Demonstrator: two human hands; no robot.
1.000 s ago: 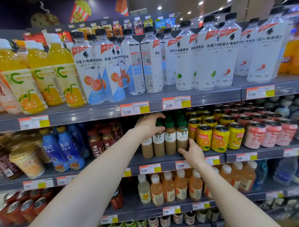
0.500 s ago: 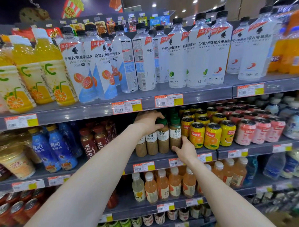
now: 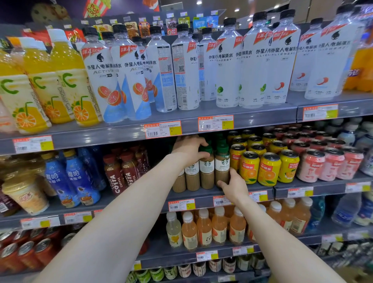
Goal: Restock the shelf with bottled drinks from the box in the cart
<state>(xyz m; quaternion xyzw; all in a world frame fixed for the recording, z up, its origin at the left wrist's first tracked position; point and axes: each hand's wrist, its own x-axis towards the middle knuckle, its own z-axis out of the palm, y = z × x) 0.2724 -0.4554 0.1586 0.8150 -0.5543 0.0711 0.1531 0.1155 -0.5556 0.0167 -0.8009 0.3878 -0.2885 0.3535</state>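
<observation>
Bright ceiling spots (image 3: 198, 2), wide-angle bowing, edges soft, bottles glaring

At centre frame both hands reach into the second shelf (image 3: 201, 199), and the way in is tight. The upper shelf edge (image 3: 121, 134) hangs just above the left hand (image 3: 188, 150), leaving a thin dark gap over the green caps of the coffee bottles (image 3: 206, 168). Those bottles stand shoulder to shoulder, touching. Just right of them the yellow cans (image 3: 268, 169) crowd against the row, with the right hand (image 3: 235, 187) pressed between the last bottle and the first can. To the left, a dark open slot lies between the coffee bottles and the brown Costa bottles (image 3: 129, 173); the left forearm crosses in front of it.
</observation>
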